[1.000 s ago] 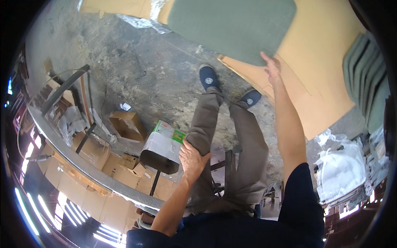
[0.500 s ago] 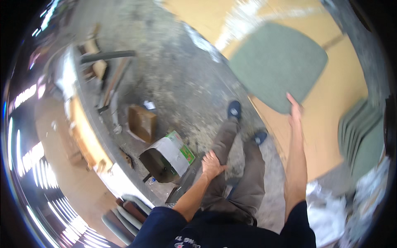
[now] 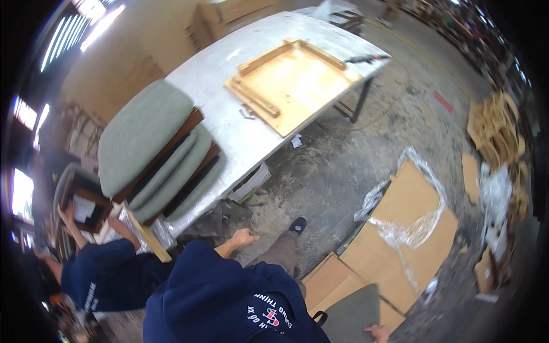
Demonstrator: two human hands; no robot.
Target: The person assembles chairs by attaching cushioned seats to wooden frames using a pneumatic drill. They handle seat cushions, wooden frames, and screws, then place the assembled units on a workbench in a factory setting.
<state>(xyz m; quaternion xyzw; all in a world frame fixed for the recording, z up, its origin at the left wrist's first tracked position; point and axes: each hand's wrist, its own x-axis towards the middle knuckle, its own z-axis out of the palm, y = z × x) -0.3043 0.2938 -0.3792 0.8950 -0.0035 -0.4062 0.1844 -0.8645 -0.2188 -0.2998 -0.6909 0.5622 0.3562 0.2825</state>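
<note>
Shifted nearer the body, the grey-green seat pad (image 3: 353, 311) is being pinched by its rim just left of the right hand (image 3: 377, 333), the half-curled left hand (image 3: 244, 237) being left empty, while a light, stiff-backed, soft-faced, rim-held piece is being presumed.

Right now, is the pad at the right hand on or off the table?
Off: the pad is at the right hand, over cardboard, apart from the table. Cannot tell whether it is lifted.
</note>
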